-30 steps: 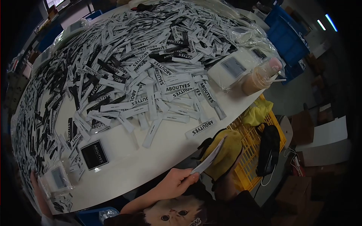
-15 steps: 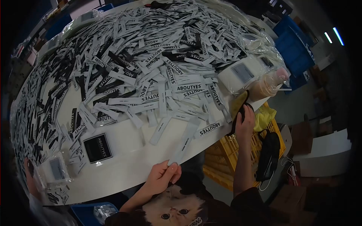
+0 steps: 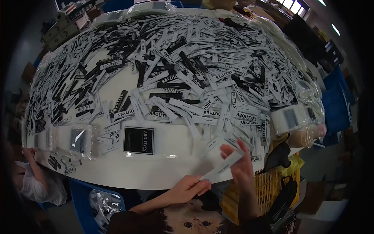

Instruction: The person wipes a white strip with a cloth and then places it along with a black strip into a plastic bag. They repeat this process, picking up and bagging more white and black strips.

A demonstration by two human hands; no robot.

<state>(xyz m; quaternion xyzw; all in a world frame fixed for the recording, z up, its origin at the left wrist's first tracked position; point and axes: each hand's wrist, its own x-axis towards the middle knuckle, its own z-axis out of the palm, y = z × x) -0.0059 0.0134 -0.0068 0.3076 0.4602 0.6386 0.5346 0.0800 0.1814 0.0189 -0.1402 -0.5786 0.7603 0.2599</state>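
Note:
Near the table's front edge, my left hand (image 3: 191, 188) pinches the lower end of a long white label strip (image 3: 224, 165), which slants up to the right. My right hand (image 3: 242, 165) is raised by the strip's upper end, its fingers spread and overlapping it in this view. Behind both hands spreads a large heap of white and black printed strips (image 3: 171, 58), many reading ABOUTYES. Right of my right hand, a black soft item (image 3: 277, 156) with some yellow lies at the table edge. Left of my hands is a flat black ABOUTYES card (image 3: 138, 140) with a white border.
Clear plastic packs (image 3: 80, 142) lie at the left, another pack (image 3: 290, 118) at the right beside a drink cup (image 3: 304, 136). Under the right edge stands a yellow crate (image 3: 269, 191) with a black bag (image 3: 283, 199). Another person's arm (image 3: 37, 171) rests at the far left.
My right hand has let go of the black item and moved left to the strip's upper end. My left hand still pinches the strip. The view has swung to the left.

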